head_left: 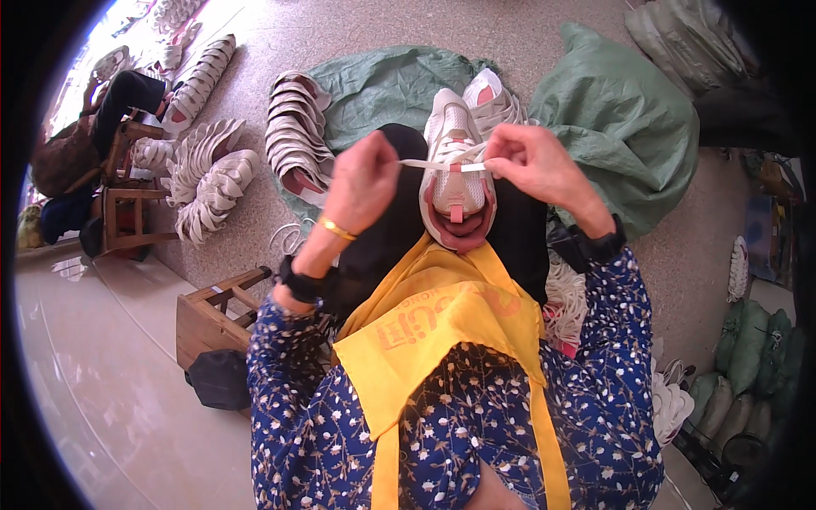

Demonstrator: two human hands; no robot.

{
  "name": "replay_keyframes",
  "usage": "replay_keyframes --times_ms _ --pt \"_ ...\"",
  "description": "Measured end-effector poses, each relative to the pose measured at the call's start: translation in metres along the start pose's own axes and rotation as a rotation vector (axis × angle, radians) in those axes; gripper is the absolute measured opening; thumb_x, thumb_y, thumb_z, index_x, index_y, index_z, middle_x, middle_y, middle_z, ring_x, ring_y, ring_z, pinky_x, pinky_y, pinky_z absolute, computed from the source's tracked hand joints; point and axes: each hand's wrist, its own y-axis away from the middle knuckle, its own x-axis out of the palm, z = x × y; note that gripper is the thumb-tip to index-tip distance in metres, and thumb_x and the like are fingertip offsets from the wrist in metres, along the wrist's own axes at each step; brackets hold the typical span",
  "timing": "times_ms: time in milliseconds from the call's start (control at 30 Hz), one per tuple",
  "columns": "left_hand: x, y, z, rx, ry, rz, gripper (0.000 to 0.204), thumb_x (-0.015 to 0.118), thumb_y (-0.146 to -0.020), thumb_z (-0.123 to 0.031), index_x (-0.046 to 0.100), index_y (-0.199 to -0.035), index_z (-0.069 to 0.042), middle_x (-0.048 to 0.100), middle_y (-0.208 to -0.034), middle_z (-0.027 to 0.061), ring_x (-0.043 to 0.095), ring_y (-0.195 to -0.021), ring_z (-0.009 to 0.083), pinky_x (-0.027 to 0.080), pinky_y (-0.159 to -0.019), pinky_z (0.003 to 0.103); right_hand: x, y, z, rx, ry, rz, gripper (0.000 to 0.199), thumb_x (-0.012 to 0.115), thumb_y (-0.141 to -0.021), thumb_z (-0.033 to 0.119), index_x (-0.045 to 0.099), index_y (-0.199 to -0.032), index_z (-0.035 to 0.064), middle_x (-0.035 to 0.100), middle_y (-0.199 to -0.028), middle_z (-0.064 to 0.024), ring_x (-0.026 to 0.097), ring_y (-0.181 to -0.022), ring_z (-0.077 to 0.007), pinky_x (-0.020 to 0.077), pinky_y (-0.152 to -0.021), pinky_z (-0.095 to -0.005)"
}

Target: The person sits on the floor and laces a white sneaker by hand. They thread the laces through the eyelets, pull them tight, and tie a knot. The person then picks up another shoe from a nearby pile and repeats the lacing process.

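Observation:
A white and pink sneaker [437,136] rests between my knees, its heel opening toward me and its toe pointing away. Across its tongue runs a white shoelace [471,168], pulled out to both sides. My left hand [367,177] is closed in a pinch on the lace to the left of the shoe. On the other side, the thumb and fingers of my right hand [535,163] grip the lace near its pale end. The lace crosses over itself above the tongue. A yellow apron [450,319] covers my lap just below the heel.
Nested shoe uppers [297,136] lie on a green sack [374,89] ahead to the left. A full green sack [625,127] stands at the right. More upper stacks [212,183] and a wooden stool [212,310] are at the left. Loose white laces [565,297] hang beside my right thigh.

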Motion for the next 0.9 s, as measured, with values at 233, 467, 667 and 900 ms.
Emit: replay_keyframes --times_ms 233,467,667,900 --pt "-0.122 0.042 0.092 -0.354 -0.219 -0.014 0.012 0.070 -0.092 -0.008 0.060 -0.087 -0.003 0.060 -0.074 -0.0004 0.053 -0.064 0.0087 0.043 -0.057 0.025 -0.022 -0.002 0.000 -0.103 -0.166 0.100 0.008 0.070 -0.093 0.006 0.063 -0.097 0.0031 0.066 -0.083 0.0039 0.060 -0.073 -0.0035 0.0483 -0.066 -0.0196" --pt "-0.210 0.120 0.151 -0.579 -0.588 -0.027 0.011 0.068 -0.083 -0.008 0.061 -0.084 0.000 0.062 -0.070 0.0061 0.059 -0.065 0.0143 0.049 -0.062 0.031 0.022 -0.019 -0.006 -0.361 0.243 -0.123 0.010 0.070 -0.088 0.006 0.066 -0.094 -0.0009 0.071 -0.088 -0.0064 0.060 -0.065 -0.0121 0.0466 -0.059 -0.0298" --pt "-0.184 0.117 0.145 -0.462 -0.656 0.030 0.020 0.074 -0.087 -0.012 0.062 -0.099 -0.002 0.071 -0.085 0.0067 0.067 -0.078 0.0177 0.055 -0.070 0.033 0.024 -0.029 -0.019 -0.510 0.445 -0.155 0.011 0.070 -0.087 0.008 0.067 -0.093 -0.0004 0.070 -0.086 -0.0123 0.065 -0.067 -0.0261 0.0511 -0.065 -0.0382" --pt "-0.063 0.033 0.011 -0.062 -0.067 0.075 0.015 0.070 -0.093 -0.002 0.063 -0.107 -0.002 0.072 -0.102 0.0058 0.070 -0.093 0.0162 0.056 -0.084 0.032 0.020 -0.019 -0.007 -0.159 0.126 -0.087 0.012 0.070 -0.090 0.009 0.067 -0.094 -0.0020 0.069 -0.075 -0.0067 0.066 -0.066 -0.0125 0.0520 -0.059 -0.0297"
